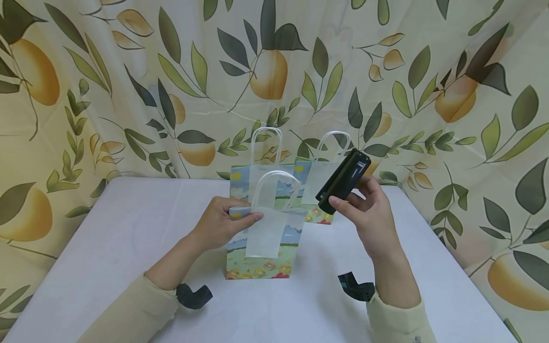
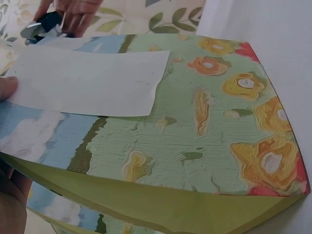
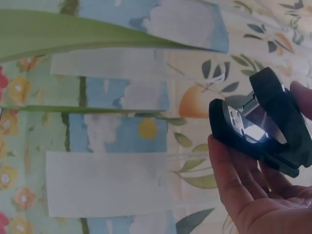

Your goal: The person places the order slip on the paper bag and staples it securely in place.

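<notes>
My left hand (image 1: 216, 225) pinches the top left edge of a small paper gift bag (image 1: 263, 267), its thumb lying across the front. The bag stands upright and shows sky, grass and flowers, with a white paper patch and a white twisted handle (image 1: 274, 174). In the left wrist view, the side of the bag (image 2: 195, 136) fills most of the picture. A black stapler (image 1: 345, 181) is held up in my right hand (image 1: 375, 214), tilted, to the right of the bag's handle. Seen from the right wrist, the stapler's (image 3: 287, 122) two arms are spread apart, with shiny metal between them.
Two more matching gift bags stand behind the front one: one directly behind (image 1: 240, 183), another further right (image 1: 319, 216). All rest on a white-covered table (image 1: 141, 224). A curtain (image 1: 300, 105) with fruit and leaf print hangs behind and along both sides.
</notes>
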`<action>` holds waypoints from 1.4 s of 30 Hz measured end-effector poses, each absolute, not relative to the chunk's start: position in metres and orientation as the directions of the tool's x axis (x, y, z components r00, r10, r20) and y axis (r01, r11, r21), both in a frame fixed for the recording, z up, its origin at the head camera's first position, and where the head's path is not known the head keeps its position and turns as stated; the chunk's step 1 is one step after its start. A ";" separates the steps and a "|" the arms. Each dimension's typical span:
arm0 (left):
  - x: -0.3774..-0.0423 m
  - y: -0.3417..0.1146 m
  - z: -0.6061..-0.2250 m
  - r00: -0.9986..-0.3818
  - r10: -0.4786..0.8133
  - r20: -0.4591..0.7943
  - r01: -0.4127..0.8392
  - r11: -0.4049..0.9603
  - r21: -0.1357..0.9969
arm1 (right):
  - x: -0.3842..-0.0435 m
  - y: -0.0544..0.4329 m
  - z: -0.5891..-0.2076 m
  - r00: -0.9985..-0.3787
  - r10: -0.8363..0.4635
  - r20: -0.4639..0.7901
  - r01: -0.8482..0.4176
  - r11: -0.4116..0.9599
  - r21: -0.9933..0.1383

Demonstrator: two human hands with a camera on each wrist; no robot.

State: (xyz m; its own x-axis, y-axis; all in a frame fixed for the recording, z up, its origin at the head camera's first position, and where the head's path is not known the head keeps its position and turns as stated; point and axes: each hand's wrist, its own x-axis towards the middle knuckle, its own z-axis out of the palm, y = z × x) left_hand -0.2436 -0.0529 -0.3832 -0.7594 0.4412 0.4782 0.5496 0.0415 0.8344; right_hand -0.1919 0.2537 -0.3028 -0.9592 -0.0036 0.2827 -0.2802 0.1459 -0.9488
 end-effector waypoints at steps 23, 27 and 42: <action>-0.243 -0.053 -0.383 -0.761 0.439 0.477 0.548 0.042 0.835 | -0.172 0.230 -0.298 -0.880 -0.130 0.457 -0.469 0.087 -0.879; -0.244 -0.052 -0.383 -0.759 0.445 0.475 0.544 0.035 0.838 | -0.170 0.228 -0.299 -0.859 -0.147 0.490 -0.506 0.107 -0.856; -0.244 -0.053 -0.383 -0.771 0.450 0.451 0.516 0.027 0.856 | -0.167 0.215 -0.304 -0.803 -0.184 0.567 -0.591 0.129 -0.796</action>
State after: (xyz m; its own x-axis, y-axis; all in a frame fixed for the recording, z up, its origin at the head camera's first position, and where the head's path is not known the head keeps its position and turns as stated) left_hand -0.2436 -0.0528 -0.3831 -0.7706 0.4504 0.4509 0.5163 0.0265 0.8560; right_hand -0.1672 0.2145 -0.3036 -0.8031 -0.1844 0.5666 -0.5913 0.1285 -0.7962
